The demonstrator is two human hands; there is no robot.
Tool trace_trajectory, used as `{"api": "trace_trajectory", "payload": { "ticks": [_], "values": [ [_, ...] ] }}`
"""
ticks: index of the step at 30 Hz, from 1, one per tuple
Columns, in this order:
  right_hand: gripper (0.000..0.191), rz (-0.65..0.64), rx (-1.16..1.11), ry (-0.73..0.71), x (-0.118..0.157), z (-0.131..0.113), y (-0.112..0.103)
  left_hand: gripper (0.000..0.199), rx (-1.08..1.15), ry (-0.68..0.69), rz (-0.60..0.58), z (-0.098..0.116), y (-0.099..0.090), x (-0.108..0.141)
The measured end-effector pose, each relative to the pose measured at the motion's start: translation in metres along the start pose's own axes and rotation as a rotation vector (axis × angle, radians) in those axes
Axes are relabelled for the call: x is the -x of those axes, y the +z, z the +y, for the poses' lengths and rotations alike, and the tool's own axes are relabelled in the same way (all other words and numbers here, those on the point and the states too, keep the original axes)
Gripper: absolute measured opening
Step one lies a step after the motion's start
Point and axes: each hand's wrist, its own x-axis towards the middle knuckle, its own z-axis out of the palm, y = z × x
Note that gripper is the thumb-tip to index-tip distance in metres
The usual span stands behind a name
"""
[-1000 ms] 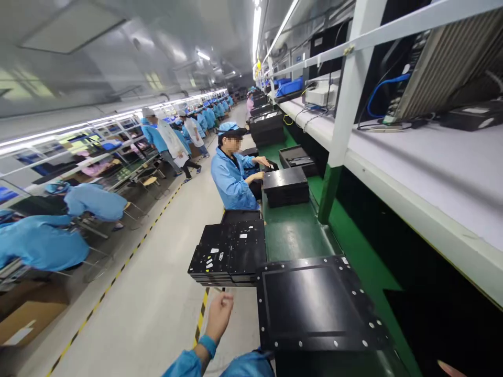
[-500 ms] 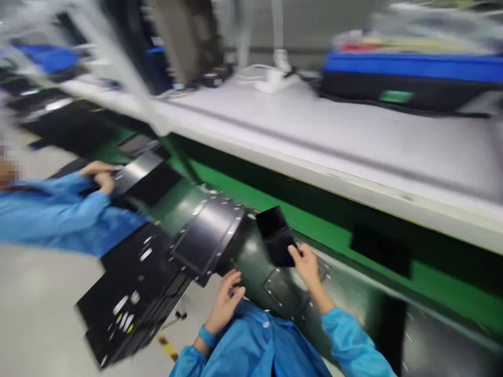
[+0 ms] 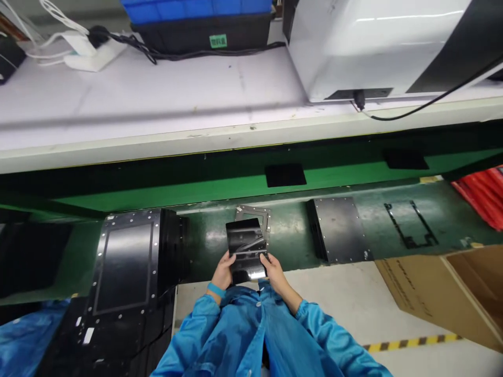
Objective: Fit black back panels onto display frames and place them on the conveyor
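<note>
A glossy black sheet (image 3: 247, 243), bent or folded across its middle, is held low in front of my body. My left hand (image 3: 223, 269) grips its left edge, thumb on top. On the opposite edge, my right hand (image 3: 274, 269) pinches it the same way. Behind the sheet a thin grey frame (image 3: 267, 213) with small holes lies on the green bench (image 3: 208, 222), partly covered from view. To the left stands a stack of black panels (image 3: 126, 262) with pale dots along their rims. Another stack of dark plates (image 3: 341, 230) sits to the right.
Above the bench runs a white shelf (image 3: 188, 94) with a blue bin (image 3: 196, 11), a power strip (image 3: 94, 55) and a white machine (image 3: 377, 47). A cardboard box (image 3: 424, 293) stands at the right, near a thin black bracket (image 3: 411, 225) and red material (image 3: 481, 196).
My view has swung right, and the co-worker's hands have left it. My left hand, free before, now grips the black sheet along with my right. The sheet has come closer to my body.
</note>
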Motion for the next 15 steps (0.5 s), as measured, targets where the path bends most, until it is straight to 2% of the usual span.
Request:
{"api": "trace_trajectory", "payload": {
  "ticks": [4,6,8,10,11,13,15],
  "values": [
    [0.065,0.039,0.030,-0.030,-0.001,0.001,-0.012,0.059,-0.066,-0.014,-0.097,-0.002,0.018,-0.005],
    [0.068,0.142,0.131,-0.101,-0.002,-0.011,-0.021,0.058,-0.096,0.053,-0.124,0.008,0.026,-0.006],
    [0.071,0.314,0.326,-0.305,-0.002,-0.043,-0.031,0.055,-0.217,0.171,-0.157,0.022,0.031,-0.006],
    [0.069,0.398,0.614,-0.627,0.001,-0.094,-0.036,0.047,-0.466,0.316,-0.191,0.039,0.033,-0.003],
    [0.065,0.355,0.781,-0.798,0.004,-0.123,-0.034,0.042,-0.623,0.382,-0.217,0.047,0.034,-0.001],
    [0.057,0.141,1.078,-1.035,0.009,-0.179,-0.023,0.038,-0.933,0.479,-0.309,0.061,0.036,0.006],
    [0.061,-0.123,1.340,-1.078,0.012,-0.214,-0.003,0.045,-1.174,0.532,-0.416,0.071,0.042,0.014]
  ]
}}
